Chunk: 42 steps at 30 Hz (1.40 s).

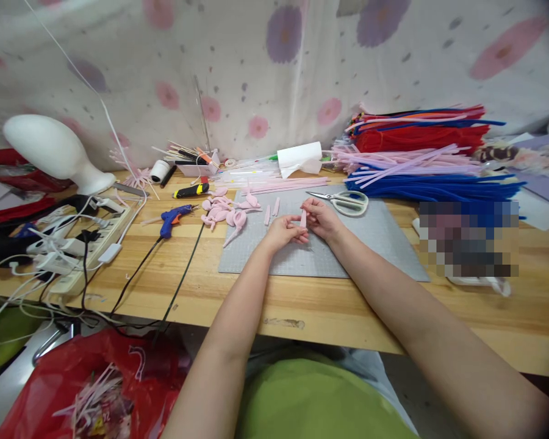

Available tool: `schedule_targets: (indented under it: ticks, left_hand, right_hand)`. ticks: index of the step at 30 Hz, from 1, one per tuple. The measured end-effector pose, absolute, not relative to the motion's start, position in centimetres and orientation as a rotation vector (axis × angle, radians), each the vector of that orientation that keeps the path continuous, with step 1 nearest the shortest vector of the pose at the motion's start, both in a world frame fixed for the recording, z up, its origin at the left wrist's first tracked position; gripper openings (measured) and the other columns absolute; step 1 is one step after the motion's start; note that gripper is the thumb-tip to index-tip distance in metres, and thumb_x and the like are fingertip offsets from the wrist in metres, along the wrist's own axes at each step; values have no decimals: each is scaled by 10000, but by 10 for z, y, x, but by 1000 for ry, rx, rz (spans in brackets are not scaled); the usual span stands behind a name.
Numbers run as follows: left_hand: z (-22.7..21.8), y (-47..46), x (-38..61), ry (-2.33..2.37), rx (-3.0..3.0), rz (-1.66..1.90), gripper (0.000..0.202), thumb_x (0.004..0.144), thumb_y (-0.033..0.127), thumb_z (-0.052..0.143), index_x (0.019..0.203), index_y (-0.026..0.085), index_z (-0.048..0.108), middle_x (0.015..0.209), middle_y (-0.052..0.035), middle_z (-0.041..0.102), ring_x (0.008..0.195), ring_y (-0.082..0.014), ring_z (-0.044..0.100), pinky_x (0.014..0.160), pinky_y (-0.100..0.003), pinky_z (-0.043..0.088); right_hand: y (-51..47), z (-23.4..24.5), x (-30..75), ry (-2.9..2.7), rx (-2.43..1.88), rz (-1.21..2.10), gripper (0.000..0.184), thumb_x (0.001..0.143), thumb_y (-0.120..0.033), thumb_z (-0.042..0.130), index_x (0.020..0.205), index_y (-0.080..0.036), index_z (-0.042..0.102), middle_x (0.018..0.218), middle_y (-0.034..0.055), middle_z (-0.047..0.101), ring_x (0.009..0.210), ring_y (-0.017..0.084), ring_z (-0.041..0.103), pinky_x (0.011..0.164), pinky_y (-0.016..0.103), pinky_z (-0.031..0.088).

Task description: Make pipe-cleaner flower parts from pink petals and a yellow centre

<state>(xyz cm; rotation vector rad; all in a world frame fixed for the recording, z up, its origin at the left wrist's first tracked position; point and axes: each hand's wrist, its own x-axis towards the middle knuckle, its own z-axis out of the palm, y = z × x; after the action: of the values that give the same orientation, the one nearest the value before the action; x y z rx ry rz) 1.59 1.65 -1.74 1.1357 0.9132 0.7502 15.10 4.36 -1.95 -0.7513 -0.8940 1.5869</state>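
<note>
Over the grey cutting mat [366,256], both hands meet at a short pale pink piece of pipe cleaner [303,219]. My left hand [286,233] pinches its lower end, while the fingertips of my right hand [321,218] close on the upper part. Two similar pink pieces [271,211] lie on the mat just beyond my left hand. To their left is a heap of pink curled pipe-cleaner shapes [219,210], partly on the mat. Behind my right hand rests a pair of scissors [348,202] with pale handles, blades pointing left.
A blue glue gun [171,221] and a yellow-black utility knife [191,191] lie left of the mat. Crowded power strips [103,235] with tangled cables fill the left side near a white foam head [50,149]. Bundles of blue pipe cleaners [421,186] are stacked behind right.
</note>
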Motion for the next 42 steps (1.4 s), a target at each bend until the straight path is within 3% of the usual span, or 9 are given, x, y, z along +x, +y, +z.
schedule_targets:
  ticks: [9, 17, 24, 29, 31, 35, 38, 42]
  left_hand:
    - [-22, 14, 21, 999, 1110, 883, 344, 718, 80, 574, 1045, 108, 472, 575, 14, 627, 504, -113, 615, 604, -281, 521]
    - [-25, 10, 26, 1014, 1170, 945, 296, 732, 110, 565, 1018, 107, 489, 614, 6, 607, 501, -95, 601, 536, -227, 490]
    - [-18, 23, 12, 1389, 1521, 917, 303, 786, 277, 514, 1069, 169, 523, 772, -30, 661, 541, -92, 593, 543, -223, 446]
    - [7, 44, -10, 1764, 2161, 547, 372, 775, 512, 451, 891, 221, 652, 849, -54, 672, 833, -201, 613, 733, -308, 426]
    - [20, 58, -14, 1874, 2222, 502, 451, 791, 561, 371, 909, 234, 658, 931, -61, 663, 922, -220, 588, 773, -324, 416]
    - [36, 93, -17, 1969, 2322, 489, 379, 833, 425, 352, 1055, 247, 603, 1121, -50, 593, 1020, -202, 537, 834, -321, 408]
    - [33, 115, -15, 1956, 2406, 221, 336, 806, 251, 390, 1062, 205, 604, 1107, -94, 586, 1028, -216, 525, 834, -334, 419]
    - [20, 126, -11, 1926, 2499, -11, 356, 784, 153, 394, 1087, 134, 581, 1087, -151, 577, 1031, -232, 517, 839, -345, 419]
  right_hand:
    - [48, -23, 149, -965, -801, 1562, 263, 600, -348, 717, 672, -147, 564, 431, -79, 397, 343, 5, 287, 330, 151, 143]
    - [49, -23, 152, -936, -822, 1410, 300, 565, -349, 738, 580, -147, 518, 455, -64, 449, 329, -9, 265, 316, 159, 135]
    - [52, -19, 152, -754, -812, 1442, 353, 602, -448, 691, 827, -208, 564, 516, -83, 461, 354, 3, 271, 309, 134, 141]
    - [57, -18, 157, -668, -788, 1561, 282, 644, -393, 676, 770, -160, 579, 517, -65, 451, 366, -4, 277, 295, 121, 166]
    - [58, -20, 158, -656, -770, 1575, 241, 655, -348, 672, 764, -152, 580, 526, -59, 457, 373, -4, 293, 293, 113, 177]
    - [60, -23, 160, -650, -735, 1602, 192, 644, -239, 673, 782, -151, 573, 547, -56, 468, 390, -4, 326, 302, 98, 208]
    - [60, -23, 162, -649, -728, 1624, 183, 644, -198, 659, 797, -154, 568, 554, -55, 468, 399, -2, 338, 305, 93, 219]
    - [59, -22, 161, -654, -741, 1627, 182, 639, -193, 655, 792, -153, 565, 569, -49, 464, 410, 6, 346, 303, 100, 220]
